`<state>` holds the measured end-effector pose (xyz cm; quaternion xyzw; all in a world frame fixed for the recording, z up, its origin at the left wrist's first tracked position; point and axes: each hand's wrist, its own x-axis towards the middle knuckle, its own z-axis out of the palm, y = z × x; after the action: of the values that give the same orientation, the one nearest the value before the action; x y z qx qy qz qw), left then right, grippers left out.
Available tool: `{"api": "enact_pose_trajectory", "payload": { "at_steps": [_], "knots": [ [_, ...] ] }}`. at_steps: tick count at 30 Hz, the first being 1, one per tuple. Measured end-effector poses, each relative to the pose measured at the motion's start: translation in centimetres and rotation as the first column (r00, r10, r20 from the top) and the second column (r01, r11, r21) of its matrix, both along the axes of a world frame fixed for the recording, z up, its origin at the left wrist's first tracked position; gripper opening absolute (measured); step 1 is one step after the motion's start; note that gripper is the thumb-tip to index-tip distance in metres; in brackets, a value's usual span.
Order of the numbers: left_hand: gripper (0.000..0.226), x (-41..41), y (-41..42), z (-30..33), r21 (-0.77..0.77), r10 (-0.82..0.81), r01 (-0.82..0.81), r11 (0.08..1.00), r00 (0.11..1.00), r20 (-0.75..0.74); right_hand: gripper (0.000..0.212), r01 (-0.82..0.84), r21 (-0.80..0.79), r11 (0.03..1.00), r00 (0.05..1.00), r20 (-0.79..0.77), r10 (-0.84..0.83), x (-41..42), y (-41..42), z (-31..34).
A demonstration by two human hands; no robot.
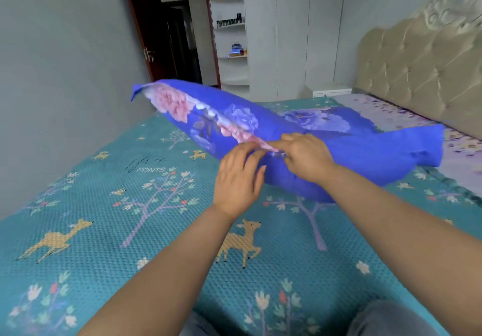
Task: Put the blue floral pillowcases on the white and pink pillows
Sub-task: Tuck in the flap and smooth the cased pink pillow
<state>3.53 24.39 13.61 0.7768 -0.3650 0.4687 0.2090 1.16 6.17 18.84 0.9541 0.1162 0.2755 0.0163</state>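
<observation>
We had one pillow (339, 153) cased in the blue floral pillowcase (234, 121) mid-bed; both our left hand (238, 179) and right hand (306, 157) pinched its opening seam.

Both hands' fingers (257, 145) pinch the near edge of the blue floral pillowcase (326, 147). It lies on the bed (104, 218) beneath them.

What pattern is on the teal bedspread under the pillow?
Head view: the teal woven bedspread carries tan deer, pale purple trees and small flowers.
</observation>
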Motion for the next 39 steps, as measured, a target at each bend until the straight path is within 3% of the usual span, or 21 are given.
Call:
{"api": "enact_pose_trajectory", "payload": {
  "at_steps": [2,4,5,6,9,10,12,14,17,19,22,25,27,28,30,31,32,34,35,37,39],
  "knots": [
    [0.032,0.1,0.2,-0.5,0.048,0.019,-0.02,0.999,1.0,0.014,0.043,-0.004,-0.02,1.0,0.971,-0.239,-0.001,-1.6,-0.7,-4.3],
    [0.039,0.5,0.6,-2.5,0.148,0.112,-0.097,0.984,0.989,-0.098,0.031,0.044,0.0,0.999,0.876,-0.48,-0.039,-3.7,-0.5,-7.9],
    [0.044,0.7,0.7,-3.6,0.219,0.161,-0.119,0.968,0.97,-0.183,0.024,0.061,0.04,0.997,0.854,-0.52,-0.032,-4.3,0.0,-9.0],
    [0.05,0.8,0.7,-4.4,0.277,0.194,-0.12,0.953,0.946,-0.259,0.021,0.072,0.096,0.993,0.875,-0.484,-0.017,-4.3,0.7,-9.3],
    [0.065,1.3,-0.9,-5.3,0.341,0.199,-0.026,0.94,0.851,-0.485,0.023,0.081,0.328,0.941,0.989,-0.147,-0.033,-2.2,3.1,-8.3],
    [0.064,1.8,-1.5,-5.2,0.342,0.207,-0.013,0.94,0.817,-0.538,0.027,0.092,0.378,0.921,0.991,-0.122,-0.049,-1.1,3.3,-8.1],
    [0.055,3.5,-2.2,-5.4,0.411,0.297,-0.027,0.911,0.733,-0.612,0.044,0.259,0.32,0.911,0.929,-0.339,-0.145,0.7,2.1,-9.4],
    [0.056,5.2,-0.7,-6.4,0.506,0.462,-0.12,0.854,0.62,-0.634,0.061,0.484,0.197,0.853,0.788,-0.522,-0.327,0.8,-0.8,-12.2],
    [0.072,6.7,4.4,-8.6,0.416,0.561,-0.395,0.819,0.404,-0.722,0.071,0.679,0.249,0.691,0.699,-0.509,-0.503,-0.2,-4.2,-14.8],
    [0.086,6.2,7.0,-9.4,0.278,0.471,-0.551,0.787,0.245,-0.847,0.072,0.684,0.267,0.678,0.71,-0.455,-0.537,-0.6,-4.2,-15.1],
    [0.107,5.2,8.2,-9.9,0.036,0.145,-0.733,0.679,0.086,-0.986,0.066,0.679,0.29,0.674,0.729,-0.371,-0.575,-1.9,-2.1,-15.2],
    [0.129,5.8,8.2,-10.3,-0.161,-0.26,-0.9,0.406,0.055,-0.964,0.038,0.625,0.456,0.634,0.781,-0.345,-0.521,-3.1,0.3,-13.3],
    [0.134,5.3,7.7,-10.2,-0.264,-0.481,-0.941,0.213,0.134,-0.867,0.048,0.646,0.631,0.43,0.748,-0.637,-0.187,-5.3,2.7,-12.3],
    [0.128,5.2,7.4,-10.4,-0.332,-0.586,-0.931,0.153,0.185,-0.789,0.061,0.715,0.644,0.274,0.649,-0.756,0.084,-6.5,3.9,-12.3],
    [0.087,4.5,6.6,-10.2,-0.47,-0.77,-0.861,0.195,0.162,-0.618,0.077,0.832,0.555,0.009,0.476,-0.721,0.504,-8.6,5.8,-13.4],
    [0.065,4.2,6.4,-10.3,-0.507,-0.815,-0.84,0.192,0.152,-0.56,0.079,0.839,0.523,-0.151,0.502,-0.637,0.585,-9.1,6.0,-14.7],
    [0.05,4.0,6.2,-9.7,-0.536,-0.834,-0.832,0.147,0.186,-0.519,0.079,0.784,0.504,-0.361,0.613,-0.54,0.577,-8.9,5.9,-15.3],
    [0.042,4.3,6.0,-9.3,-0.555,-0.824,-0.827,0.093,0.25,-0.509,0.074,0.459,0.402,-0.792,0.882,-0.317,0.349,-7.8,4.7,-15.9],
    [0.046,4.2,5.9,-8.8,-0.573,-0.816,-0.811,0.116,0.251,-0.521,0.065,0.266,0.322,-0.908,0.956,-0.207,0.207,-6.9,4.1,-15.9],
    [0.051,4.6,5.6,-8.2,-0.588,-0.804,-0.793,0.158,0.242,-0.543,0.043,0.006,0.259,-0.966,0.989,-0.143,-0.032,-5.0,3.0,-15.0],
    [0.047,5.8,5.4,-7.9,-0.571,-0.762,-0.797,0.199,0.241,-0.601,0.03,-0.015,0.405,-0.914,0.933,-0.322,-0.158,-3.5,2.0,-14.1]
  ]
}}
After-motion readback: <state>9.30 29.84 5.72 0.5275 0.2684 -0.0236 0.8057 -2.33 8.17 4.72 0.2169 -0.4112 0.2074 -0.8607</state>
